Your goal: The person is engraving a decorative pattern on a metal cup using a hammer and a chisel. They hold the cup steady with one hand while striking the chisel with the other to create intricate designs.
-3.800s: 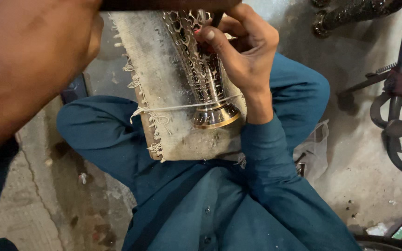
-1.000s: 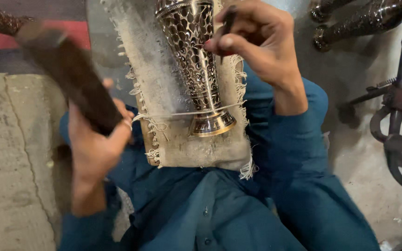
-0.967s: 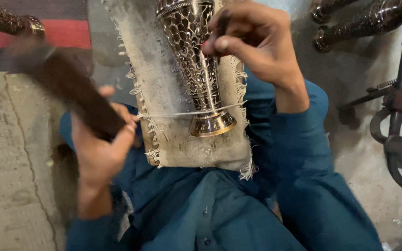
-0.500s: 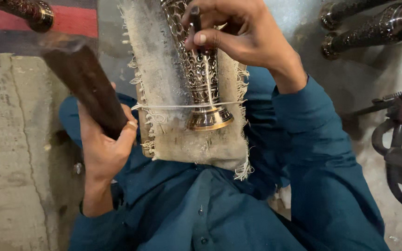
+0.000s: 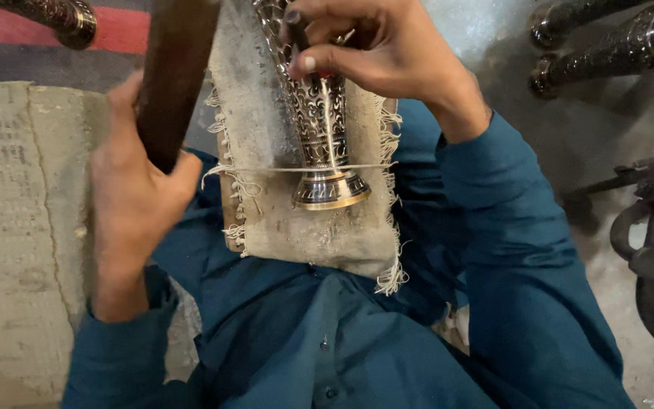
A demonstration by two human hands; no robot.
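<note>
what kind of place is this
Likely a metal craft workshop: an engraved metal vase lies tied on a frayed cloth pad, more ornate metal pieces lie on the bare concrete floor.

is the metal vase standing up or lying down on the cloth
Lying down. The engraved metal vase lies lengthwise on the frayed cloth pad, its round foot toward the person, a string across its stem.

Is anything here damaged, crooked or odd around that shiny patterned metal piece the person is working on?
Only wear. The cloth pad under the engraved metal vase is grimy, with frayed edges, and a string crosses vase and pad. The vase shows no visible damage. The left hand grips a dark wooden tool; the right hand pinches a thin tool.
</note>
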